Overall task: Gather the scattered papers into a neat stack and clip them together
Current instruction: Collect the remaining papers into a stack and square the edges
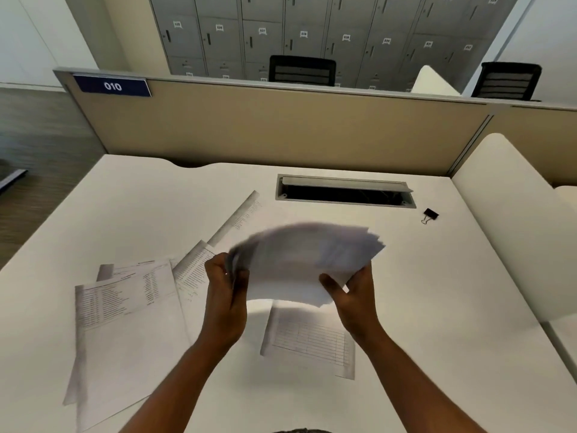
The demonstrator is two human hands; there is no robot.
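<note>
We held the gathered stack (307,264) above the desk (437,307), the left hand (225,296) gripping its left edge and the right hand (352,296) its near right corner, fingers of both pinching the sheets. The stack was blurred and its far edge fanned, so we judged the sheets unaligned. A loose pinch risked letting sheets slide out over the gridded sheet (309,339) lying directly below. Several loose papers (125,295) lay on the desk at left; clipping early would have left them out. The binder clip (430,215) lay well apart at far right, beside the cable slot (345,190); reaching it required freeing one hand, which could let the stack skew.
</note>
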